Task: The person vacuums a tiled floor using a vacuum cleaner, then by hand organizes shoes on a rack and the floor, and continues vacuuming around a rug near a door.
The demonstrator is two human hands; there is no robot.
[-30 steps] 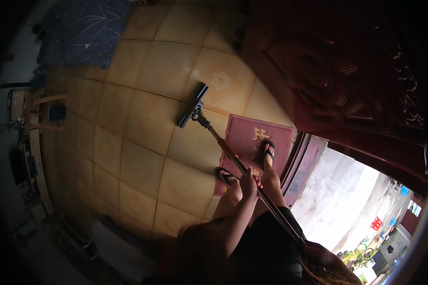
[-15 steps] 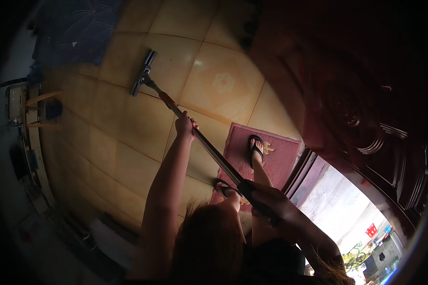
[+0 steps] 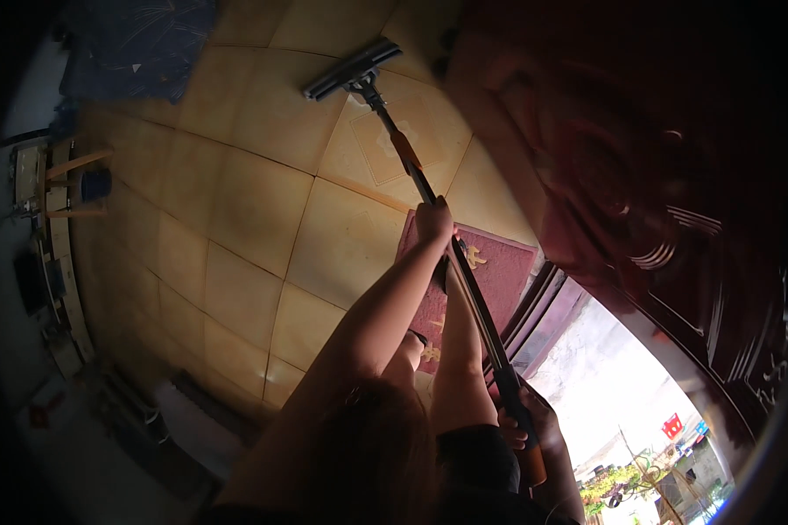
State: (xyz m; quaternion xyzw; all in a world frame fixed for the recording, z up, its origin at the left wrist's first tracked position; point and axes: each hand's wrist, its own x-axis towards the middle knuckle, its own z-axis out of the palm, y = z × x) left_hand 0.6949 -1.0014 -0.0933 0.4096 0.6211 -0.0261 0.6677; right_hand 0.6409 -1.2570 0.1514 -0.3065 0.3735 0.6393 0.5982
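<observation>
A long-handled mop slants from the upper middle down to the lower right, its wide grey head flat on the tiled floor. My left hand wraps round the pole below its orange collar. Farther down, near the black and orange grip end, my right hand is closed on the handle. Beneath the pole lies a red doormat with yellow figures. My feet in dark flip-flops are on it, partly hidden by my arm, leg and the pole.
Yellowish floor tiles spread to the left. A dark red carved wooden door stands at right, beside a bright doorway with a raised sill. Upper left is a dark blue patterned cloth; a wooden-legged stool is at far left.
The mop head has swung to the right and away from me, turning as it went. My left hand has moved right, and my right hand has come lower with the handle end.
</observation>
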